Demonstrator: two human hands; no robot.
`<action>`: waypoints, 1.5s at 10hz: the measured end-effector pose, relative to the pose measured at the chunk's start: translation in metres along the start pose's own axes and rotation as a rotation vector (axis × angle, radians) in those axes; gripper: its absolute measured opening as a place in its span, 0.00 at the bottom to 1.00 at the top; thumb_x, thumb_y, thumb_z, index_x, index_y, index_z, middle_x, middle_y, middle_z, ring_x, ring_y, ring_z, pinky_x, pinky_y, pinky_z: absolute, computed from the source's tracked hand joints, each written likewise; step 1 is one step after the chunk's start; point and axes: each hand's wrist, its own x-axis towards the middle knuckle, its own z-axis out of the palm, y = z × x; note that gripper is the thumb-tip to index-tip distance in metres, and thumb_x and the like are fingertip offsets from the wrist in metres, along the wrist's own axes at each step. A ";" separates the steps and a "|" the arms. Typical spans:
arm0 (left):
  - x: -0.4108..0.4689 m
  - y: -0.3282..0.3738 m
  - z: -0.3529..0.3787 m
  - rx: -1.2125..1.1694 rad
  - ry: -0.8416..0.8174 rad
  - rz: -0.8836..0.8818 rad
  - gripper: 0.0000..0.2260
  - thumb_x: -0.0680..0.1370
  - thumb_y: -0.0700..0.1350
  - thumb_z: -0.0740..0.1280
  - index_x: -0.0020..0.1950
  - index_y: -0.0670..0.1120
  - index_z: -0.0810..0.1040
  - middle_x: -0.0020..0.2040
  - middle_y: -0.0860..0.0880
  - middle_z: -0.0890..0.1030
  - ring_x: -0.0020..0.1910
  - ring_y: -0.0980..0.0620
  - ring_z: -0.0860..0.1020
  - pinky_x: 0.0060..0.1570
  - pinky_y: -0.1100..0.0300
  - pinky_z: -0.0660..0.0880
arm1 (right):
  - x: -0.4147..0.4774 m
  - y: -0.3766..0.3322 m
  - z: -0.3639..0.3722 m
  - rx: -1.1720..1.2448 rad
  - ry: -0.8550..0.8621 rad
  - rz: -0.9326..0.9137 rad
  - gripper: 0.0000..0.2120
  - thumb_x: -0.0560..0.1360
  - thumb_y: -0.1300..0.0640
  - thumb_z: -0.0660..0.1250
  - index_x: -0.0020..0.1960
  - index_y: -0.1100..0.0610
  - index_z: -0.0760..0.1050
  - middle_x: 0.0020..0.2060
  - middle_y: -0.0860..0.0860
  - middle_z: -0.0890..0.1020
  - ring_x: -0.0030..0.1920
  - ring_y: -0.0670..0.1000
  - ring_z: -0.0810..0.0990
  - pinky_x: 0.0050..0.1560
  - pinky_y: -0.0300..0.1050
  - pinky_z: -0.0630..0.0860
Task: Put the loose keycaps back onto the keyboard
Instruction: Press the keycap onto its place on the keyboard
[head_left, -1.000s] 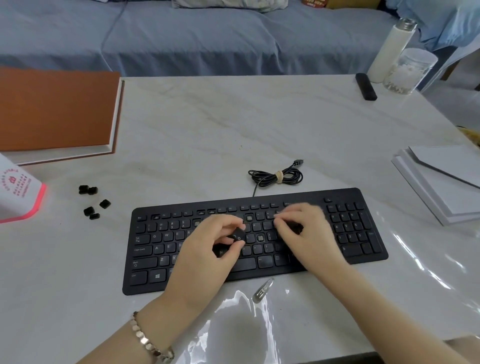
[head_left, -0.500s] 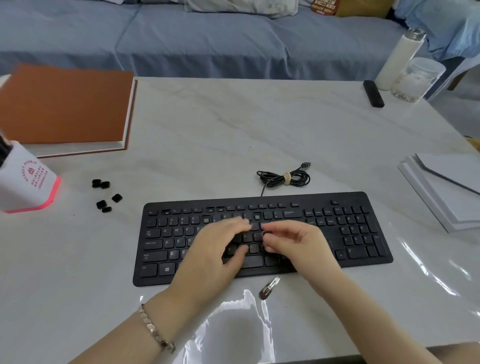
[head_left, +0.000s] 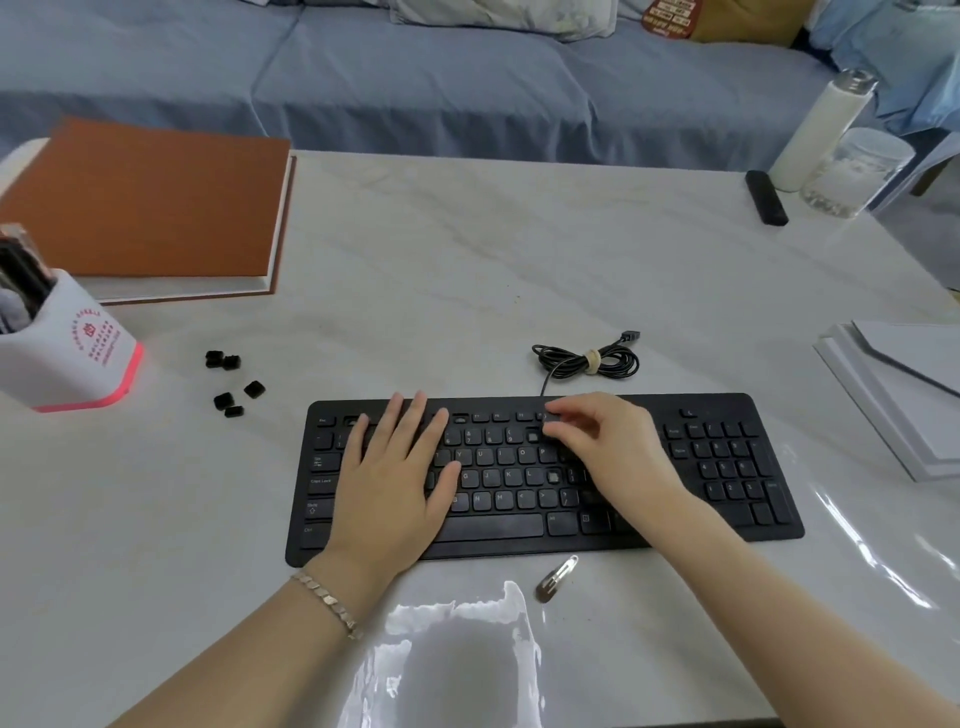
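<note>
A black keyboard lies on the marble table in front of me. Two bare key sockets show pale, one in the number row and one in the home row. My left hand rests flat on the keyboard's left half, fingers straight and spread. Over the upper middle rows hovers my right hand, its fingers bent with the tips close together near the number row; whether they pinch a keycap is hidden. Several loose black keycaps lie on the table left of the keyboard.
A coiled cable lies behind the keyboard and a metal hair clip in front. A pen holder and an orange book stand at the left. White papers, a bottle, a jar and a black remote occupy the right.
My left hand has moved left and flattened out on the keyboard. My right hand has moved up and right to the number row. The camera view has shifted.
</note>
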 end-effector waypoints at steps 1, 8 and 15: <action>0.000 -0.001 0.001 -0.002 0.000 0.004 0.23 0.77 0.55 0.54 0.66 0.46 0.75 0.69 0.45 0.72 0.70 0.45 0.68 0.68 0.47 0.55 | 0.002 0.005 0.012 -0.036 -0.018 -0.043 0.08 0.72 0.60 0.70 0.51 0.58 0.81 0.41 0.44 0.76 0.39 0.41 0.73 0.45 0.25 0.67; 0.001 -0.003 0.003 -0.001 0.044 0.004 0.22 0.76 0.54 0.55 0.65 0.46 0.76 0.69 0.45 0.72 0.69 0.46 0.68 0.68 0.47 0.57 | -0.013 0.030 0.045 -0.395 0.304 -0.406 0.07 0.73 0.60 0.66 0.47 0.60 0.83 0.45 0.54 0.79 0.48 0.50 0.69 0.46 0.43 0.74; 0.001 -0.002 0.003 0.020 0.034 -0.001 0.23 0.76 0.54 0.55 0.65 0.46 0.76 0.69 0.45 0.72 0.69 0.45 0.69 0.68 0.48 0.57 | -0.030 0.033 0.049 -0.524 0.287 -0.467 0.18 0.74 0.55 0.56 0.54 0.60 0.81 0.52 0.50 0.82 0.56 0.51 0.70 0.53 0.51 0.75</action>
